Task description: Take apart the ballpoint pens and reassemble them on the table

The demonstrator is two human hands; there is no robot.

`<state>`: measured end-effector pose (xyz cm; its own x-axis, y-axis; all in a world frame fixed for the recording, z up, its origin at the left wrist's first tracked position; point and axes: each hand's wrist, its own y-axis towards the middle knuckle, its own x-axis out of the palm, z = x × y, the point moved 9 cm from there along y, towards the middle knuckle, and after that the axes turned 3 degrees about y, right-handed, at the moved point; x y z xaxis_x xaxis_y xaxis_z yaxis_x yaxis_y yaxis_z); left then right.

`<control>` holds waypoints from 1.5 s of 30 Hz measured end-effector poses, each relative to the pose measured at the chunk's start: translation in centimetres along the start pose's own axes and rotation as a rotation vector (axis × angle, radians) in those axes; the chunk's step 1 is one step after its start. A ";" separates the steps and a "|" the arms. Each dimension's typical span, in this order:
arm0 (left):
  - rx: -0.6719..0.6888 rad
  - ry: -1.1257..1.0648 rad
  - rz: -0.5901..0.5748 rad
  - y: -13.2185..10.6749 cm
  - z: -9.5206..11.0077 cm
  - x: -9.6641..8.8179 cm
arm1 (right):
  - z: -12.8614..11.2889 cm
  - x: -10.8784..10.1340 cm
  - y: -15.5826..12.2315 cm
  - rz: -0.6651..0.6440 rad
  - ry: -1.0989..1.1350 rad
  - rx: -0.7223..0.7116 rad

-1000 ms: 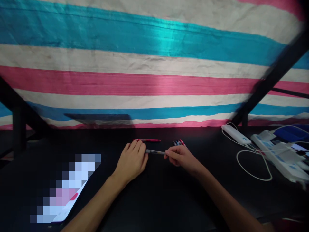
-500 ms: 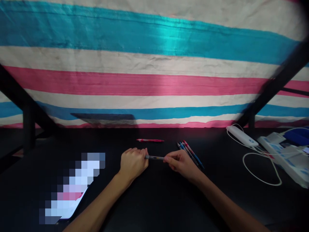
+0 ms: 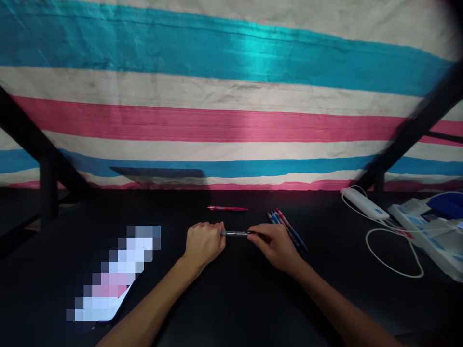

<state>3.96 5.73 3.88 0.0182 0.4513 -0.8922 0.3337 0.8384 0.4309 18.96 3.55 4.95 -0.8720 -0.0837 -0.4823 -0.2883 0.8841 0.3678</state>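
A slim dark pen with a clear-looking barrel lies level between my hands, above the black table. My left hand is closed in a fist around its left end, thumb side toward the pen's middle. At the other end, my right hand pinches the pen between thumb and fingers; its tip is hidden there. Just beyond, a red pen lies crosswise on the table. Several pens, with red and blue parts, lie side by side behind my right hand, which partly covers them.
A lit phone, its screen blurred, lies left of my left forearm. On the right are a white power bank, a looped white cable and a white power strip. A striped sheet hangs behind the black table.
Both hands still grip the pen. My right fingers have shifted on it, and the pen's visible middle now looks clear and shiny instead of dark with markings. The view has shifted slightly.
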 end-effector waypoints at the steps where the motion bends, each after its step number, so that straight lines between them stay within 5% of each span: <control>1: -0.014 -0.009 -0.026 0.0 -0.1 0.2 | -0.1 -0.2 0.0 0.011 -0.015 -0.012; 6: -0.041 -0.137 -0.074 0.2 -0.4 -0.2 | 1.6 -0.7 0.4 0.057 0.100 0.084; 14: 0.037 -0.849 0.110 0.7 -2.0 -2.5 | 5.6 -2.5 0.7 0.147 0.423 0.357; 20: 0.152 -0.748 0.153 0.5 -1.2 -3.1 | 6.0 -0.7 0.3 -0.008 0.799 0.488; 27: 0.257 -0.466 0.240 0.0 0.2 -4.1 | 5.1 0.2 -0.2 -0.109 0.894 0.559; 32: 0.083 -0.747 0.064 0.5 -0.6 -2.6 | 5.2 -0.9 0.4 -0.027 0.693 0.426; 41: -0.304 -1.213 -0.233 0.2 -2.6 2.4 | 1.8 -3.3 0.9 0.141 0.228 0.123; 45: -0.353 -1.310 -0.121 0.6 -3.3 1.3 | 3.0 -3.0 0.8 0.161 0.262 0.204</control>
<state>1.03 7.80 3.43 0.9457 -0.0833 -0.3143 0.1444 0.9736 0.1766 22.53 5.86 4.34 -0.9791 -0.0270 -0.2015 -0.0768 0.9668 0.2436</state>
